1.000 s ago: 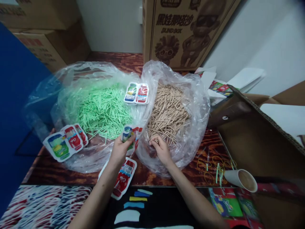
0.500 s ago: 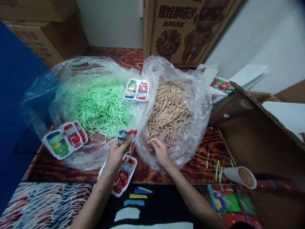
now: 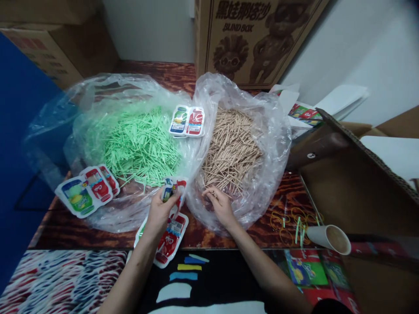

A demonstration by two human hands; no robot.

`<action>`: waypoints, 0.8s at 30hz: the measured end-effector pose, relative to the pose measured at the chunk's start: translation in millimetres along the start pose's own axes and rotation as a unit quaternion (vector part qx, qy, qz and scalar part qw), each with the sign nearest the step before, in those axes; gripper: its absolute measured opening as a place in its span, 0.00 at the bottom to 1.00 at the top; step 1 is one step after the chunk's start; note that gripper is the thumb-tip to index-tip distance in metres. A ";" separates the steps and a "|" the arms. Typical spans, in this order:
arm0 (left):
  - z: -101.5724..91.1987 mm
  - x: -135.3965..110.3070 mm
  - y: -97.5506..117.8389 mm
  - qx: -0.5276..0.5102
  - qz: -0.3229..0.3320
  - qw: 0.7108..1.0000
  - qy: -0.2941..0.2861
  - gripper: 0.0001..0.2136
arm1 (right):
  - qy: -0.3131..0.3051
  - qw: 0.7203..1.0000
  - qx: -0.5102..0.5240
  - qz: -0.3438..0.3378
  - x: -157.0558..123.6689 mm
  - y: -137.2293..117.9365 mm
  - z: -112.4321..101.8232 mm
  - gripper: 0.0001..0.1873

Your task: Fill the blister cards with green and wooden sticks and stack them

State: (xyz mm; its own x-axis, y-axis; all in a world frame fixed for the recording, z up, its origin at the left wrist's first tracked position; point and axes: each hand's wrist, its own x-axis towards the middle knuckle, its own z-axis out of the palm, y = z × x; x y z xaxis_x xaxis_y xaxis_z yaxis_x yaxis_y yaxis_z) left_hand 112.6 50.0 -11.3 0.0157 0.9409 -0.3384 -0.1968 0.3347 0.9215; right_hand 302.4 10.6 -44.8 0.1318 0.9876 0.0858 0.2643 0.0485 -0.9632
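Observation:
My left hand [image 3: 159, 211] is closed on a small printed plastic packet [image 3: 173, 188], held upright between two clear bags. My right hand [image 3: 218, 203] reaches into the right bag [image 3: 273, 131] and pinches a few tan wooden sticks [image 3: 229, 148] at the near edge of the pile. The left bag [image 3: 65, 126] holds a heap of green sticks [image 3: 137, 146]. Another red packet [image 3: 170, 240] lies on the table just under my left wrist.
A double packet [image 3: 187, 121] rests on the bags' rims, and more packets [image 3: 85, 194] lie at the left. Rubber bands and green sticks [image 3: 291, 222] and a tipped paper cup [image 3: 330, 239] sit right. An open cardboard box [image 3: 353, 183] stands right; a printed carton [image 3: 255, 39] behind.
My left hand has tilted the packet slightly and drawn it a little nearer. My right hand stays at the near edge of the tan pile, fingers working the sticks.

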 end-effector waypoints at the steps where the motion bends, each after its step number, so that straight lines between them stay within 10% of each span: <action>1: 0.5 -0.5 0.8 0.002 -0.005 1.000 -0.003 0.13 | 0.002 1.000 0.001 0.000 0.1 0.5 0.0 0.09; 24: 7.0 -4.6 9.9 0.114 0.084 0.989 -0.032 0.09 | 0.011 1.000 0.013 0.013 -0.9 1.6 -0.7 0.08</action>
State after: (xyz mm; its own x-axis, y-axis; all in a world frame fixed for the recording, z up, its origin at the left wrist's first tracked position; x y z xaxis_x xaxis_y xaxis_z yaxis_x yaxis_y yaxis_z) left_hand 117.4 49.3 0.6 0.0656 0.9832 -0.1702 0.0241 0.1689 0.9853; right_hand 303.3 9.6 -46.3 0.1601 0.9849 0.0660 0.2361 0.0267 -0.9714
